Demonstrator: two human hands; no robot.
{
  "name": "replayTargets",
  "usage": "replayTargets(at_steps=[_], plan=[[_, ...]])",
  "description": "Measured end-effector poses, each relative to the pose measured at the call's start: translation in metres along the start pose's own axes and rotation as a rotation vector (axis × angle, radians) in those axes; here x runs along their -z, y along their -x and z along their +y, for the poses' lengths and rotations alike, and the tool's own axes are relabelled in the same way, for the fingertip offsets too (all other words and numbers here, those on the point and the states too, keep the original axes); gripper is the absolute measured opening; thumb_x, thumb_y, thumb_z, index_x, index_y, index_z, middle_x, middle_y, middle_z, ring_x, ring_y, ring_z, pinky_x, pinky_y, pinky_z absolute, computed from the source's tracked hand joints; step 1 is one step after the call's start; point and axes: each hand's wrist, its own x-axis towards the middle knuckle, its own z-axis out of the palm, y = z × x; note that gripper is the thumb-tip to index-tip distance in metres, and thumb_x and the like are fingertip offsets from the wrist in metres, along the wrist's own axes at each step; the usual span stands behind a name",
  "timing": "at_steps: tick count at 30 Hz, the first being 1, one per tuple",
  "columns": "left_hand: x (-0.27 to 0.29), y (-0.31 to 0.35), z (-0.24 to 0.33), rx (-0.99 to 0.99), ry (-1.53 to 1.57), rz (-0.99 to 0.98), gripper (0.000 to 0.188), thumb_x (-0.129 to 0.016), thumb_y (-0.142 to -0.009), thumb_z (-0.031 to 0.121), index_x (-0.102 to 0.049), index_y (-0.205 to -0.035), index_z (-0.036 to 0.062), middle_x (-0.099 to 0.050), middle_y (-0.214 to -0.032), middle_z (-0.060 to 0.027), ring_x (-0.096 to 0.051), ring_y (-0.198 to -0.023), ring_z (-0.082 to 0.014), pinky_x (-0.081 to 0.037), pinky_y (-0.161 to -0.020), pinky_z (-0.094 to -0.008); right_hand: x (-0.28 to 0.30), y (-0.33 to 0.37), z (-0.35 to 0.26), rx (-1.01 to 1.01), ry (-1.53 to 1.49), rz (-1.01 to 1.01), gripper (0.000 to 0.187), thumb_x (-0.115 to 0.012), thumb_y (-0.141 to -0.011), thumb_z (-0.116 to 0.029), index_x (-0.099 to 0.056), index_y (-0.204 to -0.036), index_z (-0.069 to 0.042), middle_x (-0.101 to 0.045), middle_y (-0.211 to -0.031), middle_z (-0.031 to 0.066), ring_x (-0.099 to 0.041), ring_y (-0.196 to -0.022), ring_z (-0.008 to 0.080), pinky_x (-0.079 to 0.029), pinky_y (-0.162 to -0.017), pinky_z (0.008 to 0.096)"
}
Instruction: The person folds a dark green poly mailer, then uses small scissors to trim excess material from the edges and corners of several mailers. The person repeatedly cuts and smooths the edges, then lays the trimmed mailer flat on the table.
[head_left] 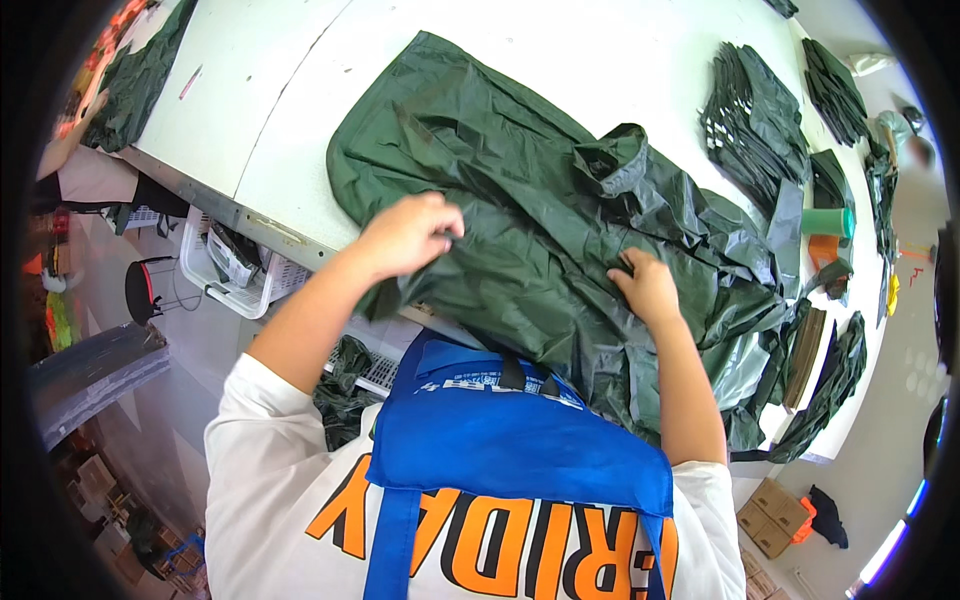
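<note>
A dark green raincoat (pixel 480 150) of thin, slightly shiny cloth lies spread and wrinkled on the white table (pixel 290 110). Its upright collar (pixel 612 165) stands up right of the middle, and the near edge drapes over the table's front. My left hand (pixel 410 235) is over the coat's left part, fingers curled and closed on a bit of the cloth. Farther right, my right hand (pixel 648 285) pinches the cloth between thumb and fingers below the collar. Folds partly hide both fingertips.
Stacks of folded dark green garments (pixel 755 125) lie at the right, near a green cylinder (pixel 828 222). A white plastic basket (pixel 235 265) stands below the table's left edge. Another person's arm (pixel 70 145) works on green cloth at far left. Cardboard boxes (pixel 772 518) sit lower right.
</note>
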Motion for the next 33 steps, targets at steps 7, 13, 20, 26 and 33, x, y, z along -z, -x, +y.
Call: replayTargets(at_steps=[7,13,20,26,33], plan=[[0.121,-0.014,0.025,-0.485,-0.077,0.953,0.020,-0.058,-0.067,-0.011,-0.059,-0.074,0.0069,-0.052,-0.080,-0.0043,-0.052,-0.077,-0.0226,-0.044,-0.069,-0.0321,0.068,-0.032,0.026,-0.067,-0.216,0.380,0.026,-0.071,-0.078,-0.016,-0.062,-0.096,0.001,-0.065,-0.082,0.0171,-0.063,-0.072,0.0289,-0.049,-0.070,0.0349],[0.062,0.058,-0.125,0.188,-0.843,0.436,0.024,-0.064,-0.069,-0.002,-0.066,-0.085,0.0159,-0.055,-0.115,-0.0091,-0.054,-0.097,-0.0301,-0.046,-0.084,-0.0392,0.066,-0.045,0.026,0.113,0.032,0.716,0.023,-0.069,-0.080,-0.016,-0.061,-0.097,-0.003,-0.059,-0.088,0.0132,-0.058,-0.079,0.0316,-0.049,-0.071,0.0397],[-0.020,0.001,0.014,-0.072,0.015,0.500,0.043,-0.059,-0.078,0.000,-0.055,-0.118,0.0142,-0.056,-0.082,-0.0080,-0.057,-0.075,-0.0256,-0.048,-0.067,-0.0328,0.005,0.011,-0.023,0.205,-0.030,0.049,0.049,-0.077,-0.072,-0.029,-0.059,-0.110,-0.005,-0.060,-0.108,0.0158,-0.062,-0.091,0.0314,-0.051,-0.077,0.0385],[-0.057,-0.056,0.085,0.110,-0.045,-0.082,0.068,-0.055,-0.087,0.020,-0.022,-0.147,0.0240,-0.063,-0.074,-0.0217,-0.063,-0.074,-0.0391,-0.050,-0.063,-0.0488,0.008,0.017,-0.011,0.192,0.100,0.008,0.015,-0.066,-0.073,-0.010,-0.057,-0.083,-0.003,-0.062,-0.078,0.0139,-0.062,-0.075,0.0345,-0.049,-0.064,0.0429],[-0.079,-0.025,0.094,0.158,0.875,0.157,0.014,-0.067,-0.084,0.008,-0.057,-0.092,0.0052,-0.055,-0.086,0.0008,-0.051,-0.075,-0.0035,-0.043,-0.062,-0.0189,0.036,0.074,-0.066,0.567,-0.238,-0.175,0.027,-0.071,-0.067,-0.007,-0.060,-0.091,-0.006,-0.060,-0.081,0.0099,-0.062,-0.073,0.0306,-0.051,-0.063,0.0366]])
